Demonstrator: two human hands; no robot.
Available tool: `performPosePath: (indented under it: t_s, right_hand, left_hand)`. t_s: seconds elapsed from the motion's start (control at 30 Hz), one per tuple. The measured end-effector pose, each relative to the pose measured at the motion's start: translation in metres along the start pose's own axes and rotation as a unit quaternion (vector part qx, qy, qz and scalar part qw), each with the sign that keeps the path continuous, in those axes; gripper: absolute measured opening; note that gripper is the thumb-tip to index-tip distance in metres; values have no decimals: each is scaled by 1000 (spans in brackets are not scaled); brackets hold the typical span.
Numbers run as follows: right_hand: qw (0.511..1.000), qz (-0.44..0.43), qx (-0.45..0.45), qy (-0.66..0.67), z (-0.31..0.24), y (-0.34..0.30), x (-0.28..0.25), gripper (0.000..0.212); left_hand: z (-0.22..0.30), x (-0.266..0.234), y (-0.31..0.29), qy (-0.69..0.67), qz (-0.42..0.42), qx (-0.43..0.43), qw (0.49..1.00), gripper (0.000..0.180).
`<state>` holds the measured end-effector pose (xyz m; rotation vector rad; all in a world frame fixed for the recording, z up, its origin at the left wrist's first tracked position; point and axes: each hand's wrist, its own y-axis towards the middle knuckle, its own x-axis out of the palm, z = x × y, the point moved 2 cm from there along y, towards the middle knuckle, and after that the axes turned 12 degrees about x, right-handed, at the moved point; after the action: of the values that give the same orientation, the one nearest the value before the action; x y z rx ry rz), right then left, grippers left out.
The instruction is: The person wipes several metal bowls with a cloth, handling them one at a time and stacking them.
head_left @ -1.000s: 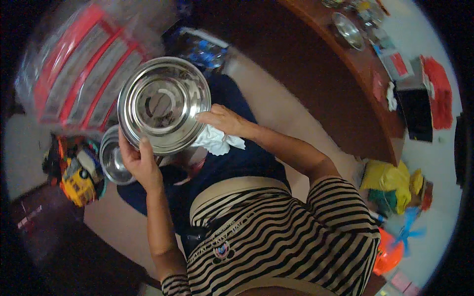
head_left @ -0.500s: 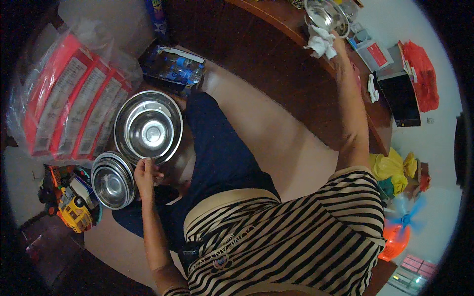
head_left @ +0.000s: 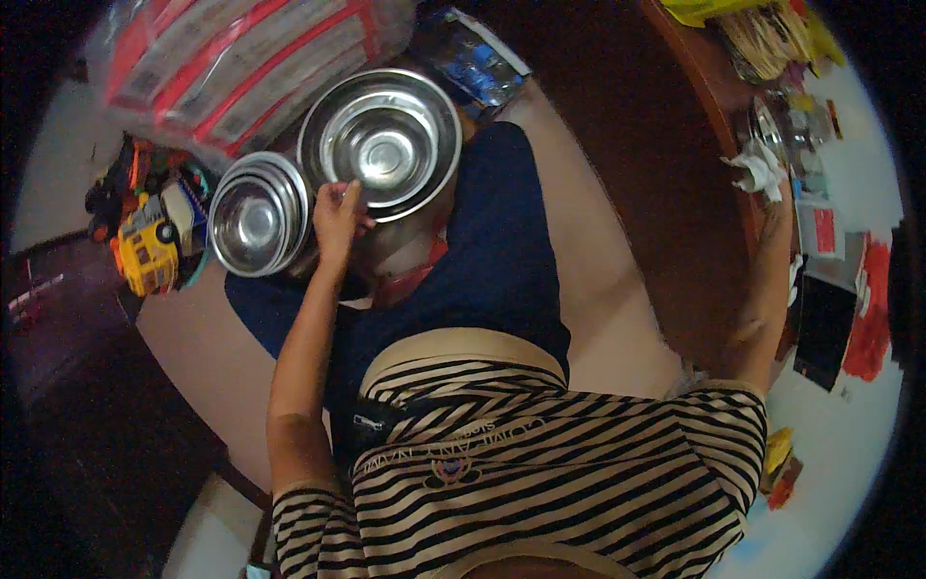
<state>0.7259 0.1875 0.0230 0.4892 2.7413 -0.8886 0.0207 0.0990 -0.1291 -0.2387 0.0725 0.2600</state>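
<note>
Head cam, only one view here. My left hand point(head_left: 338, 214) is at about 10 o'clock from my lap, fingers pinching the near rim of the big bowl point(head_left: 381, 140), which sits open side up just past my knee. Right beside it at 9 o'clock is a stack point(head_left: 257, 214) of smaller steel bowls, touching or nearly touching the big one. I can't count the layers for sure; the rims look like three or so.

My right hand point(head_left: 776, 207) is stretched way out to 2 o'clock, up at the desk point(head_left: 719, 106), with a white rag point(head_left: 757, 172) bunched at its fingertips. Can't tell if the fingers are closed on it or just resting there; it's too small and blurry at the edge. There's one more shiny bowl point(head_left: 772, 125) on the desk just past the rag.

Progress-wise, my guess: the big bowl looks clean and set down, the stack seems done, and the desk bowl is what's left.

Other stuff: a toy truck point(head_left: 145, 253) at 9 o'clock, one bag of red packs point(head_left: 222, 58) at 11.
</note>
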Motion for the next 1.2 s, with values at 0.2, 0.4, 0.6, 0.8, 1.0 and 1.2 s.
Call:
performPosePath:
  t_s: [0.2, 0.4, 0.6, 0.8, 1.0, 1.2]
  right_hand:
    - [994, -105, -9, 26, -5, -13, 33, 51]
    - [903, -407, 11, 138, 5, -59, 113, 56]
    - [942, -293, 94, 138, 50, -104, 321, 39]
    - [910, -371, -187, -5, 60, -136, 474, 53]
    - [866, -322, -365, -111, 70, -169, 545, 43]
    - [872, -379, -291, -109, 64, -181, 558, 28]
  left_hand:
    - [-17, -14, 8, 63, 40, 32, 997, 32]
    - [-9, -6, 11, 112, 55, 24, 992, 40]
    - [-33, -25, 21, 101, 54, 10, 993, 29]
    - [1, -11, 15, 123, 30, 13, 992, 25]
    - [21, -19, 13, 244, 62, 185, 950, 37]
    - [26, -18, 11, -40, 10, 40, 998, 43]
